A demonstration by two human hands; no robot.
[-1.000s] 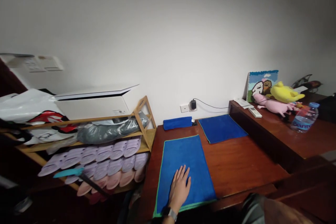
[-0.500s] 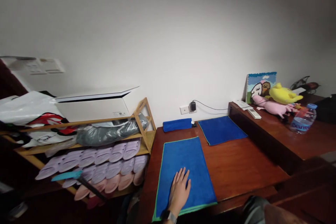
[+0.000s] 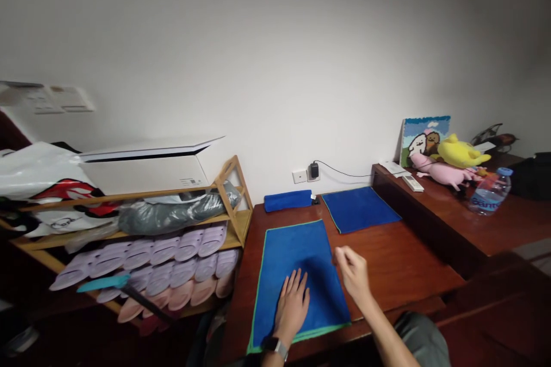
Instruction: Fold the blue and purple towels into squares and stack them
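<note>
Resting flat: left hand (image 3: 293, 305) on front blue cloth (image 3: 293, 246); right hand (image 3: 354, 276) curled, apart.
Wooden desk (image 3: 400, 264) supports front blue cloth, between slipper rack (image 3: 236, 223) and raised side surface (image 3: 451, 212).

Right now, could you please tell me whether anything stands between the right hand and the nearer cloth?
Nothing visible stands between the right hand and the nearer cloth; only the left hand lies on that cloth, left of the right hand.

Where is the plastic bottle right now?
In the head view, the bottle is at the far right, on the raised dark-wood surface, just right of the pink plush toy.
</note>
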